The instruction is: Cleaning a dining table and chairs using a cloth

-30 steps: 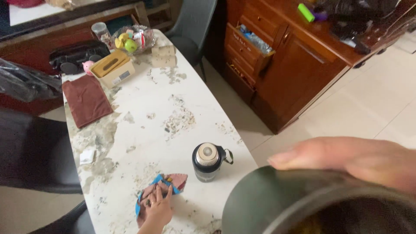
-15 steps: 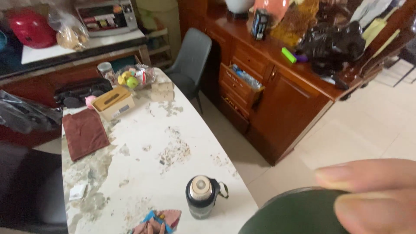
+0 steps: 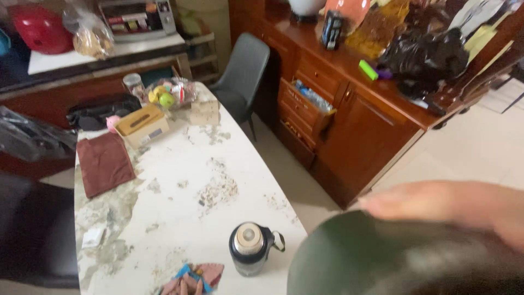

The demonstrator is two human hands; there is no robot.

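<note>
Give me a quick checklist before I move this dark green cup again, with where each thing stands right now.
1. Right hand on the dark green cup: ok, fingers lie over its rim.
2. Cup contents: cannot tell, the inside is out of view.
3. Left hand position: cannot tell, only fingertips show on the pink and blue cloth.
4. Flask upright, lid on: ok, standing beside the cloth.
5. Marble table space near the flask: ok, bare surface.
6. Sideboard drawer: not ok, left open.

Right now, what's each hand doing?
Right hand: grip closed on the rim of the dark green cup.
Left hand: only fingertips show, on the pink-and-blue cloth; grip cannot be told.
</note>
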